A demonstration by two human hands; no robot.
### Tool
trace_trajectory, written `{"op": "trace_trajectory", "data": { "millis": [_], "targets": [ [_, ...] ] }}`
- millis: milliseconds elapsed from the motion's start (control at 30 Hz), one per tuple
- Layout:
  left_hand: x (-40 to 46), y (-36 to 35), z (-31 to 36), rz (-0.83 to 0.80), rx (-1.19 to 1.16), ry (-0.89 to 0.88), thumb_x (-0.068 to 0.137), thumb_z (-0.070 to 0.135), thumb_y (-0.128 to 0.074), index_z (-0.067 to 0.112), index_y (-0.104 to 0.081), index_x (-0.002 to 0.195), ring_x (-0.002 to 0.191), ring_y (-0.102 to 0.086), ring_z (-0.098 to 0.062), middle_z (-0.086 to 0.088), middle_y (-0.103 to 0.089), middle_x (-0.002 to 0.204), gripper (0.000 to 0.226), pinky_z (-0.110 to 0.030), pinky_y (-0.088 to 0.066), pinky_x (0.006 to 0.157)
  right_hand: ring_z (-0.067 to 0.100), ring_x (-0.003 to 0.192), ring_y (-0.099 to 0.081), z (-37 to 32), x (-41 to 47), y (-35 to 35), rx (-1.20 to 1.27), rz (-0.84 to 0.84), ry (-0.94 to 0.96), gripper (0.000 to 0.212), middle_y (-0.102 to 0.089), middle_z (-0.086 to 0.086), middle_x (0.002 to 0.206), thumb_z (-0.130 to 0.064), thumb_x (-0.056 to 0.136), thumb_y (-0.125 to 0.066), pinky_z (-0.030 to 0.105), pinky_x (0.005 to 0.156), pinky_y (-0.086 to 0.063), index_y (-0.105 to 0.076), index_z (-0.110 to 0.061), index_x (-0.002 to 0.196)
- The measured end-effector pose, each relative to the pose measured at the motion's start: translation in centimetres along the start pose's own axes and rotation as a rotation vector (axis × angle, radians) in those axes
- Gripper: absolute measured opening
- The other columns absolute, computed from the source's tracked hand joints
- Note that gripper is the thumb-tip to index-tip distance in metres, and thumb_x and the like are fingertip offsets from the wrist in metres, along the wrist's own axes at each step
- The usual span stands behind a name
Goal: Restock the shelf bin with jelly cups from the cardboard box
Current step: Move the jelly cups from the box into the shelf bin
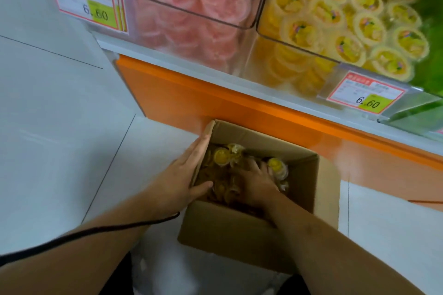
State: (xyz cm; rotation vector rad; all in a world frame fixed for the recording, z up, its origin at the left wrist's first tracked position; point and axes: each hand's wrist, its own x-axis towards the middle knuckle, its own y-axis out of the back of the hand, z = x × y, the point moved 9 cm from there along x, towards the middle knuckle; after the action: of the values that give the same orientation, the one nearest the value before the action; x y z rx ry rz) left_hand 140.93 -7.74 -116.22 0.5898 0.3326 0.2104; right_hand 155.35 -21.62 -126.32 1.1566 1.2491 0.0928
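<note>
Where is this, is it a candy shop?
Most likely a shop's snack aisle. Clear shelf bins hold pink jelly cups and yellow jelly cups, each bin with a price tag reading 6.60. On the floor, both hands reach at an open cardboard box of more yellow cups.

Left hand (189, 170) flat, fingers straight, thumb hooked inward, right hand (255, 181) palm-down, fingers spread

The cardboard box (242, 230) is matt brown corrugated paperboard with a dull, slightly rough face. Above it, the shelf bin (261, 24) is clear, glossy hard plastic, and the shelf base (182, 100) behind the box is smooth orange with a sheen. The jelly cups (221, 157) inside the box look like shiny translucent plastic. Left of the box, the floor (48, 115) is smooth, pale, faintly reflective tile.
</note>
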Motion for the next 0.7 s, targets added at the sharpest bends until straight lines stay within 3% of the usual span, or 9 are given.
{"op": "trace_trajectory", "data": {
  "millis": [100, 233, 400, 567, 700],
  "targets": [
    [-0.1, -0.1, -0.4, 0.003, 0.002, 0.024, 0.096, 0.043, -0.068, 0.052, 0.017, 0.158, 0.158, -0.011, -0.011, 0.026, 0.006, 0.170, 0.106, -0.044, -0.021, 0.128, 0.044, 0.152, -0.019, 0.0, 0.0, 0.2, -0.043, 0.024, 0.008, 0.085, -0.009, 0.004, 0.172, -0.062, 0.084, -0.071, 0.057, 0.125, -0.015, -0.029, -0.050, 0.157],
    [0.3, -0.4, -0.6, -0.007, -0.012, 0.023, 0.096, 0.044, -0.068, 0.054, 0.015, 0.158, 0.158, -0.019, -0.018, 0.026, 0.003, 0.171, 0.105, -0.055, -0.029, 0.125, 0.036, 0.150, -0.031, 0.6, -0.2, 0.7, 0.029, 0.035, -0.019, 0.076, -0.026, 0.003, 0.168, -0.061, 0.087, -0.070, 0.051, 0.123, -0.027, -0.039, -0.046, 0.155],
    [0.6, -0.7, -0.8, -0.020, -0.006, 0.026, 0.095, 0.046, -0.068, 0.055, 0.016, 0.157, 0.158, -0.019, -0.022, 0.026, 0.004, 0.170, 0.105, -0.057, -0.030, 0.124, 0.019, 0.122, -0.057, 1.4, -0.3, 1.8, 0.214, 0.059, -0.049, 0.046, -0.055, -0.003, 0.141, -0.044, 0.091, -0.073, 0.037, 0.102, -0.054, -0.062, -0.040, 0.136],
    [0.6, -0.8, -1.0, -0.012, 0.003, 0.037, 0.095, 0.044, -0.069, 0.056, 0.016, 0.157, 0.158, -0.019, -0.021, 0.027, 0.004, 0.170, 0.106, -0.057, -0.031, 0.123, 0.027, 0.136, -0.049, 1.1, -0.3, 1.4, 0.103, -0.023, -0.056, 0.067, -0.043, 0.002, 0.152, -0.046, 0.088, -0.075, 0.044, 0.111, -0.048, -0.048, -0.040, 0.150],
    [0.5, -0.8, -1.0, -0.013, 0.007, 0.034, 0.095, 0.044, -0.070, 0.056, 0.015, 0.157, 0.158, -0.018, -0.020, 0.026, 0.003, 0.170, 0.106, -0.056, -0.030, 0.124, 0.019, 0.117, -0.060, 1.4, -0.6, 1.3, 0.200, -0.014, -0.058, 0.056, -0.056, -0.003, 0.137, -0.041, 0.088, -0.077, 0.035, 0.094, -0.057, -0.057, -0.039, 0.140]
  ]
}}
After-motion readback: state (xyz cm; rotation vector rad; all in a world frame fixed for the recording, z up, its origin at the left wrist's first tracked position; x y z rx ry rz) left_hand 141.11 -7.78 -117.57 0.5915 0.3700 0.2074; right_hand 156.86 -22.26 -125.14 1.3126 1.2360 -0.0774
